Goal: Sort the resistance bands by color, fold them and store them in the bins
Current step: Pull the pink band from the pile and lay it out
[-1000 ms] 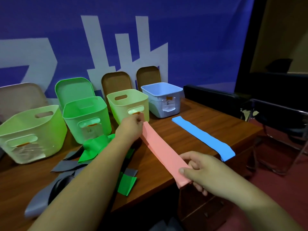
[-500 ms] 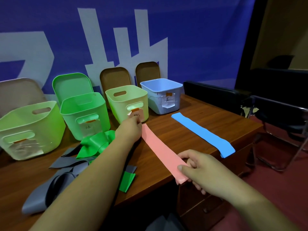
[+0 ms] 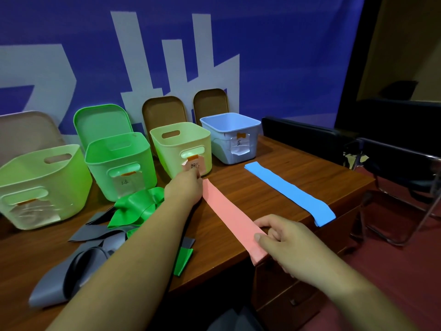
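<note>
Your left grip (image 3: 185, 189) and right grip (image 3: 284, 244) each pinch one end of a flat, smooth pink rubber resistance band (image 3: 229, 216), drawn straight across the brown wooden worktop (image 3: 274, 187) from its near edge toward the pale yellow plastic bin (image 3: 176, 144).

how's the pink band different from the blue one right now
The pink band is held at both ends, far end by the left hand, near end by the right hand; the blue band lies untouched. The pink band lies centrally; the blue band is farther right. Both lie stretched flat on the table, roughly parallel.
</note>
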Demonstrator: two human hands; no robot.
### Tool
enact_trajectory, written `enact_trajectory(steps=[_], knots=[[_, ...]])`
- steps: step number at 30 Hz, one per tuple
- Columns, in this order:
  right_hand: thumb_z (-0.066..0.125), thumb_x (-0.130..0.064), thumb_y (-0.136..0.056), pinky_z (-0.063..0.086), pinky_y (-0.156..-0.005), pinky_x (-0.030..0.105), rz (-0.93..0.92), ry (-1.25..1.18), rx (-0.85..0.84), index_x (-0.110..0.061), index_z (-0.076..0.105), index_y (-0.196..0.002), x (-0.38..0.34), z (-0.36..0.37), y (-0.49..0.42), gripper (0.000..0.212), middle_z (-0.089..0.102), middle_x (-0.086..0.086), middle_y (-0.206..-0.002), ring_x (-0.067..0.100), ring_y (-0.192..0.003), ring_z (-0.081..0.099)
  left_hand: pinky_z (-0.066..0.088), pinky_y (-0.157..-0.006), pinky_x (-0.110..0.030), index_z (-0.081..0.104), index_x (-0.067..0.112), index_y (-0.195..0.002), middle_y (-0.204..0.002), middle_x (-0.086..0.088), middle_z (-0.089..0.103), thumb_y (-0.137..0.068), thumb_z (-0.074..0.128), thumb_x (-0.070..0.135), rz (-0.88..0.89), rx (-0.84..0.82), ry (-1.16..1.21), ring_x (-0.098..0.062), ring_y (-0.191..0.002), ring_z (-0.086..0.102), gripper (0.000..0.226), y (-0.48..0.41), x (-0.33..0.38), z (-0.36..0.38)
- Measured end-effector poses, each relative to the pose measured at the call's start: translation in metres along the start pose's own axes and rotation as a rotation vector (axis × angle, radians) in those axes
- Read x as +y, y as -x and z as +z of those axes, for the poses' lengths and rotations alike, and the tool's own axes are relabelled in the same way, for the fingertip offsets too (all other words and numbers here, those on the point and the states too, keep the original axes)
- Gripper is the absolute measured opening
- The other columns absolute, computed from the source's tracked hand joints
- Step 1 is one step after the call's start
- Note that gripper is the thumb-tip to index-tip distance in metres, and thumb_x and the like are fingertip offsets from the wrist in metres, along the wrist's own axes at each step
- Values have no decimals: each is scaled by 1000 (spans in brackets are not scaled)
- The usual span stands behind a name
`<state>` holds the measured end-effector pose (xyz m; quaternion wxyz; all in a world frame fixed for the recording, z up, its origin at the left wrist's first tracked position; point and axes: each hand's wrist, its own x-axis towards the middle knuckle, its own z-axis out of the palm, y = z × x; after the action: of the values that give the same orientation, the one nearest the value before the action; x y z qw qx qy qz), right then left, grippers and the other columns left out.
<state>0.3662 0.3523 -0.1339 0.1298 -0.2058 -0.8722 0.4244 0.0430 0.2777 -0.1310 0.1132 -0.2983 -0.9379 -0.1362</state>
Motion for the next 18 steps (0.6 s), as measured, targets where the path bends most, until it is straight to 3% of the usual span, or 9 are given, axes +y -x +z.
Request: enact_trajectory(steps=[7,12,18], knots=[[61,-52,-101,41,-53,22,-38,171,37,-47,61,-129,-2,-2,2,29,57,-11,-65,4,-57,54,60,-83,-46,62,25,-119,-108,-2,66,-107,50,42,-6,-11,-12,-26,-99,65,24,0,3,0],[59,-59,-100,43,-48,16,-60,345,51,-46,58,-133,-13,-5,10,36,54,-15,-68,-9,-63,58,62,-83,-47,64,21,-119,-106,-4,65,-106,53,43,-5,-10,-15,-28,-98,66,28,4,4,-1],[60,-59,-99,41,-48,17,-56,352,69,-47,59,-135,-15,-5,10,38,53,-18,-68,-6,-61,57,62,-81,-42,64,20,-119,-103,-2,60,-101,59,39,-20,-33,12,-26,-98,65,26,6,8,-9]])
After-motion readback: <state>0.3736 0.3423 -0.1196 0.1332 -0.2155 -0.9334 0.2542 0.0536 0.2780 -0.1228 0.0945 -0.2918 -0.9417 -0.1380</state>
